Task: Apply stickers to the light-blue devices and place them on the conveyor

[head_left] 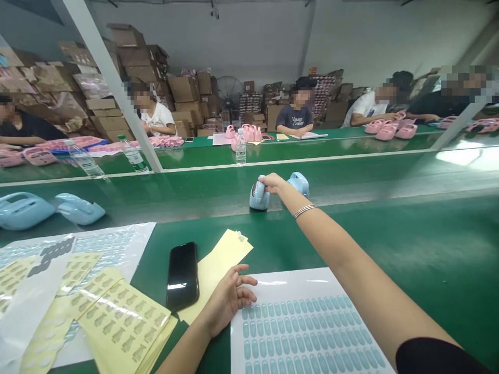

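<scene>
My right hand point(273, 183) reaches far out over the green belt point(390, 228) and grips the top of a light blue plastic shell point(259, 196) standing on the belt. A second light blue shell point(299, 183) stands just behind my wrist. My left hand point(230, 297) rests near me with fingers loosely spread, touching the upper left corner of a white sticker sheet point(304, 327) covered with rows of pale blue oval stickers. It holds nothing.
A black phone point(182, 275) lies on yellow backing papers point(218, 265). Yellow peeled sheets point(117, 322) and clear sheets are stacked at left. Two more blue shells point(47, 209) lie at far left. Water bottles point(240, 147) stand on the divider. Several people sit opposite with pink shells point(390, 130).
</scene>
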The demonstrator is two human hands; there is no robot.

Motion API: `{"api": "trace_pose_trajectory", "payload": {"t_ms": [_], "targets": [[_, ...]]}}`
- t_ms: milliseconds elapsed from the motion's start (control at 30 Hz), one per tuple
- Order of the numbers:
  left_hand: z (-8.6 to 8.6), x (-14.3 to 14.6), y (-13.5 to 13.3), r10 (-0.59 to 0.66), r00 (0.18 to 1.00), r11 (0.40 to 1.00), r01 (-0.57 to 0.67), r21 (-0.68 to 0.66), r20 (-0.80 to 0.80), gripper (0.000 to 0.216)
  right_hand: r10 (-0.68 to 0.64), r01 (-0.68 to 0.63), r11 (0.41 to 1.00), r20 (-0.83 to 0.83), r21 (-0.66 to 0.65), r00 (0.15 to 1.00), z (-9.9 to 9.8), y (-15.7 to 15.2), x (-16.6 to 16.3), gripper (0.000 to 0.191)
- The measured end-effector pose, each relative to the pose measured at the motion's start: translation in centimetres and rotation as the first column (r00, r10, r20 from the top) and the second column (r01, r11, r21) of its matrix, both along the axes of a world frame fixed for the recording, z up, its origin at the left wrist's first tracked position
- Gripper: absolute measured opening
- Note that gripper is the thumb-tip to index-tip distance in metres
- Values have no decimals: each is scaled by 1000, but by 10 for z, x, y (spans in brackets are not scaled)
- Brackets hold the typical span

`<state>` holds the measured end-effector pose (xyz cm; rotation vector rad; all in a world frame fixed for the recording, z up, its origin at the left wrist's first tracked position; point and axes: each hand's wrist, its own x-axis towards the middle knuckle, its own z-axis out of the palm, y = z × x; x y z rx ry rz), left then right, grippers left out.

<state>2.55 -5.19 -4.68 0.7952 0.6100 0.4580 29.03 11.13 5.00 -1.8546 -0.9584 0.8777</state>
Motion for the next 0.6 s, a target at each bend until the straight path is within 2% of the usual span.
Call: {"api": "trace_pose_trajectory", "payload": {"t_ms": [100,233,367,433,500,533,600], "targets": [[0,2,0,-5,999,1000,6,27,-38,47,-6,11,1000,149,-29,989,1,-10,22,30],[3,3,0,-9,999,999,11,36,-48,42,-91,108,994,363,-27,927,4,-40,64,31],[5,2,-1,-21,998,997,25,72,-55,32,-132,148,989,471,2,872,12,-74,94,33],[4,2,-2,-10,998,994,17,112,-66,34,-132,129,991,484,39,865,18,-90,95,46],[2,4,-3,56,997,977,-43,208,-56,41,-122,94,992,476,81,871,23,-107,84,61],[1,5,-3,104,994,957,-91,274,-31,45,-107,71,993,467,94,878,24,-117,75,64],[-1,6,-4,174,983,899,-180,400,51,56,-36,-12,994,424,110,905,24,-141,48,55]]}}
